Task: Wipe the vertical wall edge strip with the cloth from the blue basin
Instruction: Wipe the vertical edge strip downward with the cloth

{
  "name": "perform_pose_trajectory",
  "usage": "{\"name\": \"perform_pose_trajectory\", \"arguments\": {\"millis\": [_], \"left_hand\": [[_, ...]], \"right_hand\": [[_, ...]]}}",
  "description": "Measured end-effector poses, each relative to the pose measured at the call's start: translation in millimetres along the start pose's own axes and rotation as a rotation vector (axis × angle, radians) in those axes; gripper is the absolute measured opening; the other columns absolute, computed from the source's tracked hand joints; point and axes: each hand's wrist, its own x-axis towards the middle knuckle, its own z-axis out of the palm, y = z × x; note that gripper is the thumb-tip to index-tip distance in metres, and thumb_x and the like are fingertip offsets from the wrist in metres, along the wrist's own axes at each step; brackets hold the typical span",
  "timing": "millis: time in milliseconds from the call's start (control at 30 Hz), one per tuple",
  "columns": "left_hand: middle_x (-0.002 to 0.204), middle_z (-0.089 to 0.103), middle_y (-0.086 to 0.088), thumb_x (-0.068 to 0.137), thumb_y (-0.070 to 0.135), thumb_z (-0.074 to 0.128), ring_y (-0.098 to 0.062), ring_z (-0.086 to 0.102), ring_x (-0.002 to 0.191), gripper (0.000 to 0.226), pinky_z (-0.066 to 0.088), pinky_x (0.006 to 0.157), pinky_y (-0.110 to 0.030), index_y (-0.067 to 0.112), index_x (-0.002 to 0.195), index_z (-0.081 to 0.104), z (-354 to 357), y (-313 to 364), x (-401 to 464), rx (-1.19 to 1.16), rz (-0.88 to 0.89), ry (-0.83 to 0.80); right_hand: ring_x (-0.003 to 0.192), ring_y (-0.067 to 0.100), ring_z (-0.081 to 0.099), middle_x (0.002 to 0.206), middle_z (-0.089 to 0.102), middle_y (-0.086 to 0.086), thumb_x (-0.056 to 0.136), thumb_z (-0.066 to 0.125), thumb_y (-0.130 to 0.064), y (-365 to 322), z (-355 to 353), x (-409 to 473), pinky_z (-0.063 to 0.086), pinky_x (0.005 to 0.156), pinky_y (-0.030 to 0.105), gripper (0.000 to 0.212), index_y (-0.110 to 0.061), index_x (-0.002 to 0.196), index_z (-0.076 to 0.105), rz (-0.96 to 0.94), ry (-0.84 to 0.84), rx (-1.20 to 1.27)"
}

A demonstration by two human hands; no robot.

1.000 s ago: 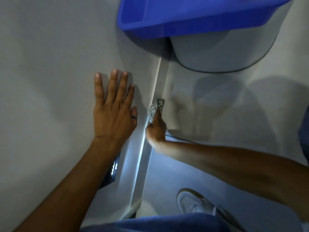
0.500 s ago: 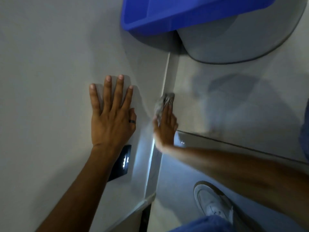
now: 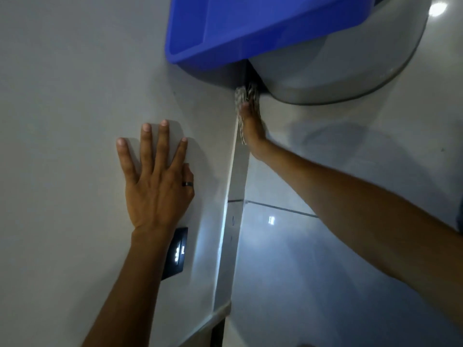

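The pale wall edge strip (image 3: 230, 221) runs vertically through the middle of the view. My right hand (image 3: 253, 130) presses a crumpled grey patterned cloth (image 3: 244, 95) flat against the strip's upper part, just under the blue basin (image 3: 250, 28). The cloth sticks out above my fingertips and along the hand's left side. My left hand (image 3: 156, 181) lies flat on the grey wall to the left of the strip, fingers spread, a dark ring on one finger, holding nothing.
The blue basin sits on a rounded grey ledge (image 3: 338, 71) at the top right. A black wall switch with lit marks (image 3: 176, 254) is under my left wrist. A glossy tiled wall (image 3: 325, 246) fills the right side, with a grout line across it.
My right hand has slid the cloth up the strip, from level with my left hand to just below the basin. My left hand stays flat on the wall.
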Motion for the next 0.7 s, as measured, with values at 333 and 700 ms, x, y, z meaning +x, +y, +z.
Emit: {"name": "perform_pose_trajectory", "arguments": {"millis": [333,700], "left_hand": [[0.179,0.029,-0.011,0.105,0.037,0.048,-0.038,0.017,0.167,0.056,-0.027,0.131,-0.051,0.024,0.159,0.056,-1.1,1.3,1.3,-0.007,-0.012,0.008],[0.184,0.004,-0.004,0.109,0.045,0.038,-0.029,-0.014,0.169,0.061,-0.028,0.128,-0.052,0.03,0.168,0.04,16.5,0.2,2.6,0.038,-0.007,0.046]], "right_hand": [[0.14,0.044,0.044,0.15,0.047,0.024,0.103,0.043,-0.031,98.8,9.8,-117.2,0.037,0.12,0.053,0.05,0.0,0.142,0.051,-0.301,0.068,-0.514],[0.163,0.028,0.005,0.175,0.008,0.011,0.106,0.025,-0.04,52.3,30.3,-31.4,0.006,0.133,0.044,0.067,-0.012,0.164,0.008,-0.294,0.14,-0.371]]}}
